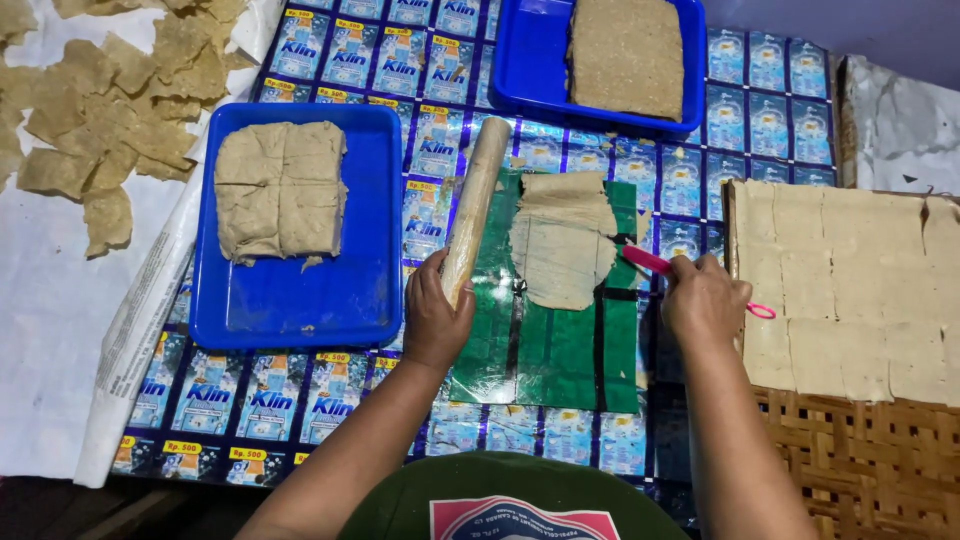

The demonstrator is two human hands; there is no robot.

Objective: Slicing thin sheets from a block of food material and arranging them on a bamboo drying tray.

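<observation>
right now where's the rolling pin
In the head view the rolling pin lies slanted at centre, its near end gripped by the left hand, between the blue tray and the flattened dough sheet on the green mat.

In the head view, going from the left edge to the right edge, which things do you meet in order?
Torn dough pieces → blue tray with folded dough → rolling pin in left hand → flattened dough sheet → right hand with pink tool → scored dough slab.

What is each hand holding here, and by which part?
The left hand holds the wooden rolling pin by its near end. The right hand holds a pink tool around its middle.
</observation>
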